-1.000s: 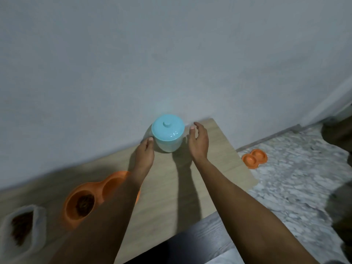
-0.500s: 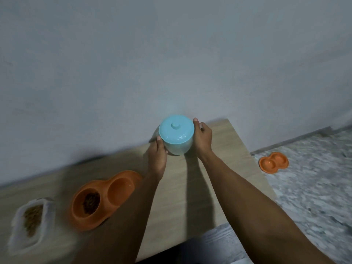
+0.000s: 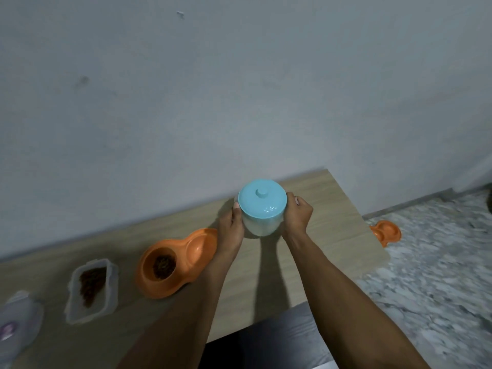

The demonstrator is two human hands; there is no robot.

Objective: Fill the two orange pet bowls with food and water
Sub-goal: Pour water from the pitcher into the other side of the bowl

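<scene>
A pale jug with a light blue knobbed lid (image 3: 262, 202) stands near the wall on the wooden table (image 3: 332, 235). My left hand (image 3: 233, 226) and my right hand (image 3: 296, 217) clasp its two sides. Left of it lies an orange double pet bowl (image 3: 175, 262); its left well holds brown kibble, its right well looks empty and my left forearm partly covers it. A second orange double bowl (image 3: 387, 231) lies on the marble floor beyond the table's right edge.
A clear plastic tub (image 3: 91, 290) with brown kibble sits open left of the bowl. A translucent lid (image 3: 17, 323) lies at the far left. A grey wall runs right behind the table. The table's right edge drops to the marble floor (image 3: 439, 275).
Both hands, apart from the jug a second ago, have closed onto its sides. The view has swung left, bringing the tub and lid further into sight.
</scene>
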